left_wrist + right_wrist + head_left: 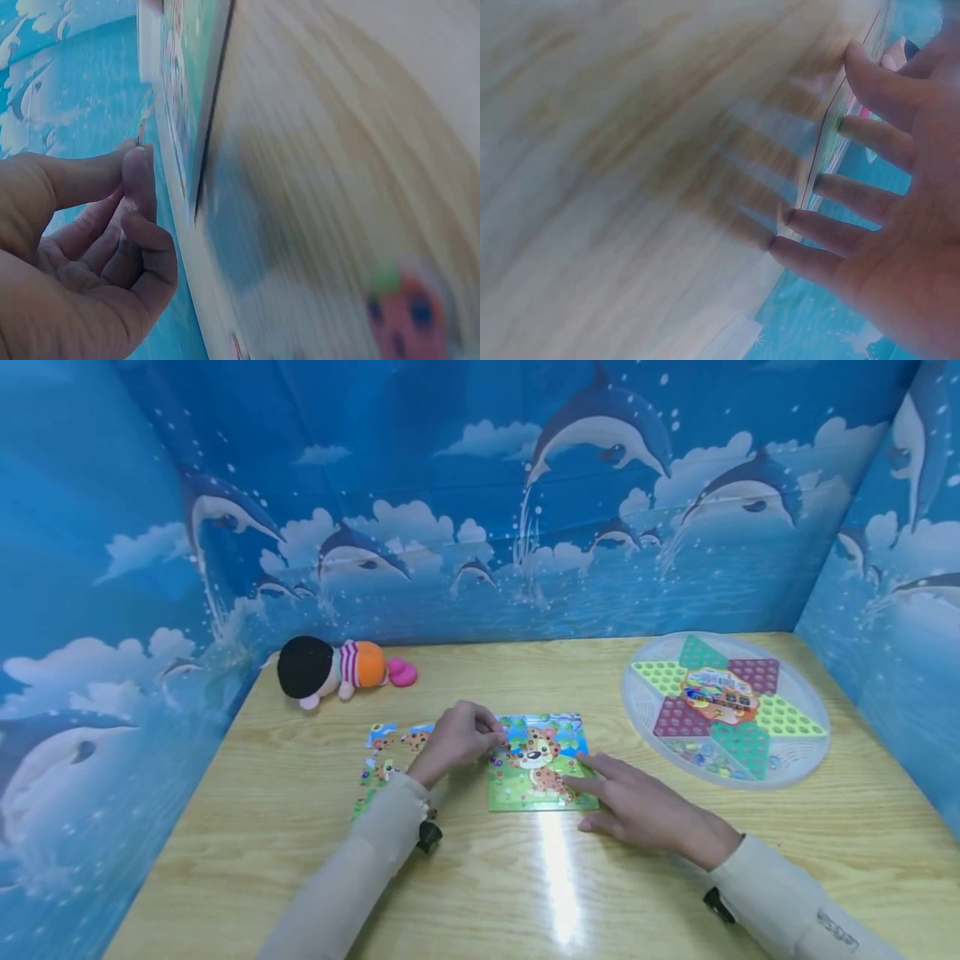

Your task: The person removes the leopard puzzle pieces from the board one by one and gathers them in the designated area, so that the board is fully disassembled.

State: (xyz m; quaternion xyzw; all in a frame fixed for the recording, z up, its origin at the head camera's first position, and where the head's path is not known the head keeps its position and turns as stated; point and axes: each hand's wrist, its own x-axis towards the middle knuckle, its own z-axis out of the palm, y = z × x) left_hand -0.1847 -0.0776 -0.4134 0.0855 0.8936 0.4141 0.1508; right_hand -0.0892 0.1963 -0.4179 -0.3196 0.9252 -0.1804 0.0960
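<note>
A jigsaw puzzle (513,789) with a cartoon spotted cub on grass lies flat on the table. My left hand (459,739) is over its upper left side and pinches a small thin puzzle piece (145,114) between thumb and index finger. The piece's picture is seen almost edge-on. My right hand (645,802) lies at the puzzle's right side with its fingers spread. In the right wrist view, its fingertips (826,185) rest along the board's edge. Several loose puzzle pieces (386,768) lie to the left, partly hidden by my left forearm.
A doll (360,664) with black hair and an orange outfit lies at the back left. To the right stands a round Chinese checkers board (795,752) with marbles under its clear rim. A dolphin-printed backdrop (480,602) borders the wooden table (247,843).
</note>
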